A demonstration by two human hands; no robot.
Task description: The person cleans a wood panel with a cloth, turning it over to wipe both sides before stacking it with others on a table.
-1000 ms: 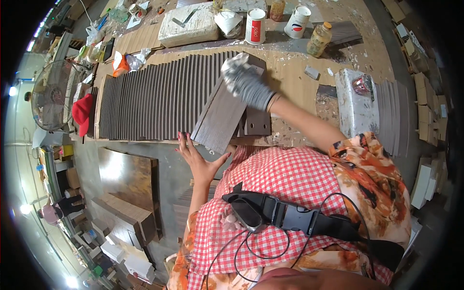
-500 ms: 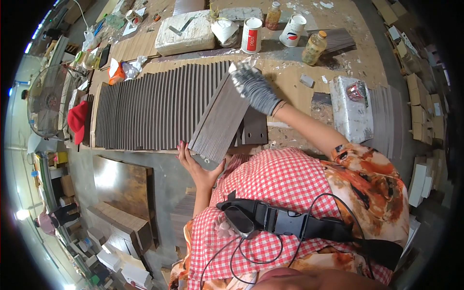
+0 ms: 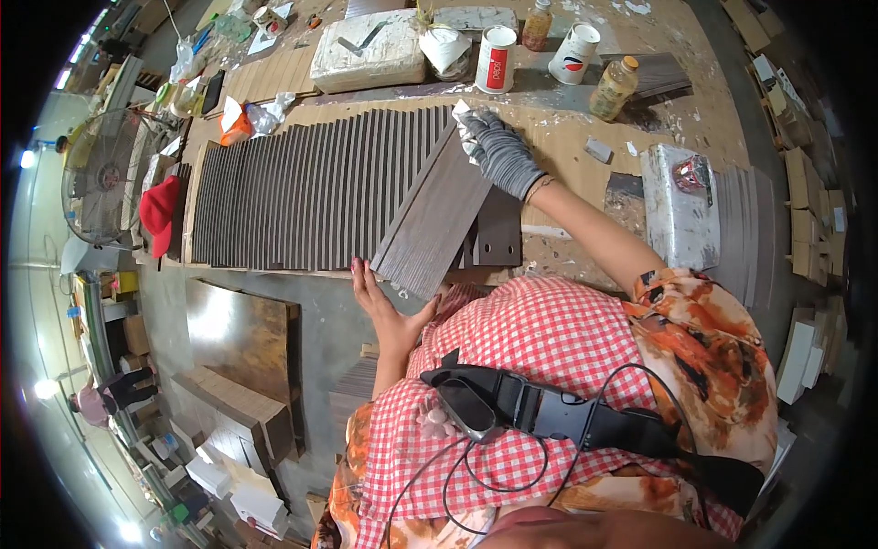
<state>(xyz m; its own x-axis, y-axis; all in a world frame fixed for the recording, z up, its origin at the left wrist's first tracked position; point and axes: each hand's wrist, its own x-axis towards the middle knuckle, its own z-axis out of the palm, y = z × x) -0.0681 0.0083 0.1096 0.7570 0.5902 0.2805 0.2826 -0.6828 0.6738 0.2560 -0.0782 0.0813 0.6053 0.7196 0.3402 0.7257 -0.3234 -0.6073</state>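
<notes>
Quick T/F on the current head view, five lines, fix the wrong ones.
1. The right hand, in a grey glove, holds what looks like white cloth. True.
2. Both hands are gloved. False: the left hand is bare, fingers spread by the board's near end.
3. That board lies slanted at the right end of the row of boards. True.
4. A red cap sits at the row's right end. False: the cap is off its left end.
5. An L-shaped piece lies on the pale block. True.
</notes>
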